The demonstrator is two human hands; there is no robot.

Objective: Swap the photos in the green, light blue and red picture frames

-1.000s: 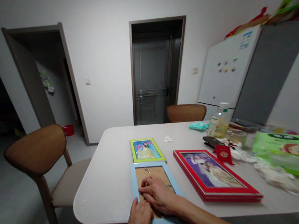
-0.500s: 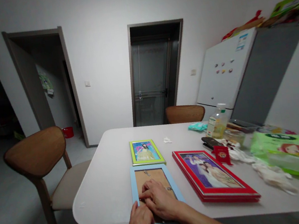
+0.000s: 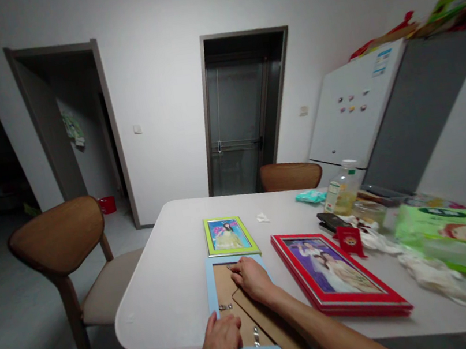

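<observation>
A light blue picture frame (image 3: 211, 288) lies face down at the table's near edge, its brown backing board (image 3: 223, 284) showing with small metal clips and a slanted stand flap (image 3: 272, 321). My left hand (image 3: 223, 345) rests on the frame's lower left corner, fingers extended over the edge and board. At the top of the board, my right hand (image 3: 251, 278) has its fingertips pinched together by a small metal clip (image 3: 230, 267); whether they grip it is hard to see. Just beyond is a green frame (image 3: 230, 236) with a picture of a person in a yellow dress.
Stacked red frames (image 3: 340, 275) lie to the right on the white table (image 3: 160, 302). Beyond them are a red box (image 3: 350, 240), a bottle (image 3: 343, 190), crumpled tissues (image 3: 432, 273) and a green tissue pack (image 3: 461, 234). Chairs stand at the left (image 3: 62, 235) and far side (image 3: 291, 176).
My right hand has moved from the middle of the board up to its top clip, uncovering the stand flap and lower clips. My left hand stays at the lower left corner.
</observation>
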